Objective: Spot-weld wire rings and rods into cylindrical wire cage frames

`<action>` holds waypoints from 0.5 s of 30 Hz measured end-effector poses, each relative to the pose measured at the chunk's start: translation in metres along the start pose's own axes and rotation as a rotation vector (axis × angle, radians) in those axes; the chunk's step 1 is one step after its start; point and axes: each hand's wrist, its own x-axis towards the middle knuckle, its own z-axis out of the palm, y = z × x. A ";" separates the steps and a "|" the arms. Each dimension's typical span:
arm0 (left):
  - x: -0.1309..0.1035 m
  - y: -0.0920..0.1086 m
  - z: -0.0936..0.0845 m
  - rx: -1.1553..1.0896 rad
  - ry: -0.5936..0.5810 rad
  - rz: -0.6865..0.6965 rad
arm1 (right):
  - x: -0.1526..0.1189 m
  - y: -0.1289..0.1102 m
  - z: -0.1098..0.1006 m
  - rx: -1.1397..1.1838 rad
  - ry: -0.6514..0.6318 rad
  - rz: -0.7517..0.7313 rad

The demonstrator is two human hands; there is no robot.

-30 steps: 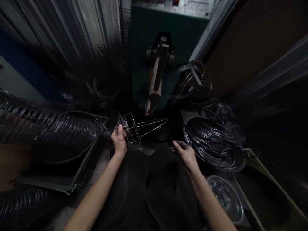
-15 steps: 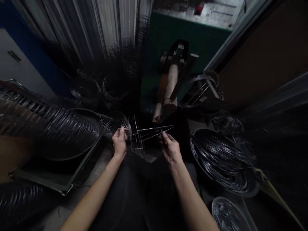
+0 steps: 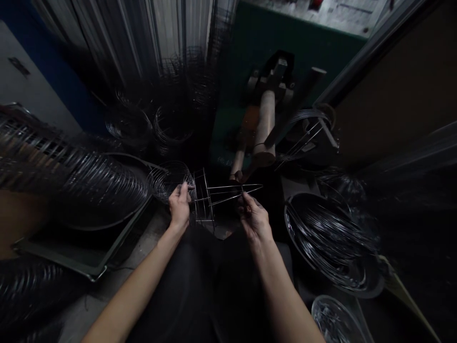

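Note:
A thin metal wire frame (image 3: 210, 202) is held between my two hands, just in front of the machine's lower arm. My left hand (image 3: 180, 202) pinches its left side, thumb on top. At its right part, near the pointed end, the fingers of my right hand (image 3: 254, 216) are closed on the wire; some of them are hidden behind the palm. Above and to the right, a thick cylindrical arm (image 3: 266, 121) sticks out from a dark green machine (image 3: 321, 52).
Stacked wire rings (image 3: 103, 181) rest by a green-grey tray (image 3: 64, 262) at the left. On the right sit a round basin (image 3: 291, 224) of bent wires and a clear bowl (image 3: 335, 321) of small metal pieces. Wire coils (image 3: 171, 126) lie behind my left hand.
The view has shifted, so the machine appears farther right and a little higher. Both hands keep their hold on the wire frame, which has moved slightly right in the picture.

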 end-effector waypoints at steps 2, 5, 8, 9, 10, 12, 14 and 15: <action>0.001 0.003 0.001 -0.009 -0.001 -0.004 | 0.001 0.000 0.002 -0.007 -0.011 -0.005; 0.002 0.007 0.003 -0.006 0.007 -0.017 | 0.001 -0.001 0.004 -0.012 -0.024 -0.010; 0.003 0.010 0.004 -0.025 -0.002 -0.029 | 0.000 -0.001 0.006 0.012 -0.009 0.006; 0.003 0.011 0.005 -0.033 -0.006 -0.031 | 0.000 -0.001 0.007 0.024 -0.002 0.008; 0.004 0.011 0.005 -0.035 -0.012 -0.033 | -0.001 -0.002 0.008 0.033 0.006 0.010; 0.004 0.011 0.005 -0.029 -0.018 -0.031 | -0.002 -0.002 0.010 0.043 0.018 0.012; 0.006 0.011 0.006 -0.023 -0.018 -0.026 | -0.002 -0.002 0.011 0.039 0.021 0.012; 0.007 0.011 0.006 -0.025 -0.020 -0.022 | -0.003 -0.003 0.012 0.038 0.019 0.011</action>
